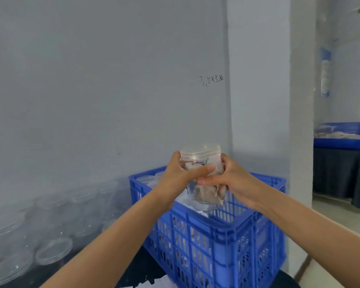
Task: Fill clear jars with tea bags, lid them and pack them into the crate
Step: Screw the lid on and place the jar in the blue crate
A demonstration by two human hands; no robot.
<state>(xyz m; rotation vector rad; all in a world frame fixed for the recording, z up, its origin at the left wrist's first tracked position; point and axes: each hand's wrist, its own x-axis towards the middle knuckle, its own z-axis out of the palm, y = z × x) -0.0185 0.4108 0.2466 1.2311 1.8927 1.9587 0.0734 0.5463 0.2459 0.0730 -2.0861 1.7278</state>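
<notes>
A pale grey painted wall (92, 90) fills most of the view, with a projecting pillar (264, 100) at its right. Handwriting in dark ink (211, 80) is seen on the wall near the pillar edge; it reads roughly "3,5 x 3,8", the last character being smudged and not certain.

A blue slatted plastic crate (227, 235) stands at the lower centre, below the hands. Lidded clear jars (148, 178) are visible at its far left corner, and printed packets are glimpsed through the side slats; their print cannot be read.

A stack of empty clear plastic jars (50, 225), lying on their sides, is noted against the wall at the lower left, just beside the crate.

In the right background, blue trays (341, 140) are set on a table draped in dark cloth (341, 173), well apart from the crate. A white hanging item with blue bands (324, 71) is seen above them; its lettering is too blurred to read.

A clear round plastic jar with a translucent screw lid (202, 175) is held in the air above the crate's open top, upright with a slight tilt. The lid is on. Tea bags in brownish and white wrappers are packed inside; a small multicoloured mark shows near the top, not legible.

The left hand (179, 177) is wrapped round the jar's left side, thumb across the front. The right hand (231, 179) grasps the right side, thumb pressed on the front just below the left thumb.
</notes>
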